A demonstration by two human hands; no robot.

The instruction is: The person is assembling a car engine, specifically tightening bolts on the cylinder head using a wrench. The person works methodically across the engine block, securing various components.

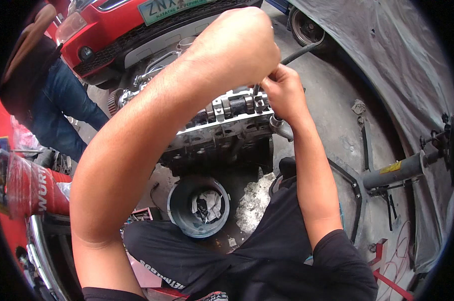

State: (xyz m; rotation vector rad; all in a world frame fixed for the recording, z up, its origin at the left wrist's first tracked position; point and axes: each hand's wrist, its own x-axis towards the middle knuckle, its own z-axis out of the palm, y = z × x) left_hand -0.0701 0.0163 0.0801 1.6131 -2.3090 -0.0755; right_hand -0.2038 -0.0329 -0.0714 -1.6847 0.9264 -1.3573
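Note:
An engine with its camshaft bared on the cylinder head stands in front of me. Above its right end, my left hand is closed in a fist round a long-handled wrench, whose dark bar sticks out to the right. Just below, my right hand is closed with thumb and fingers by the top of the dark upright shaft that comes down on the head's right end. My left forearm crosses over the engine and hides part of it. Where the bar meets the shaft is hidden by my hands.
A dark bucket with crumpled rags stands between my knees, beside a whitish patch on the floor. A red car is behind the engine. A person in jeans stands at left. A grey hydraulic cylinder with dark legs is at right.

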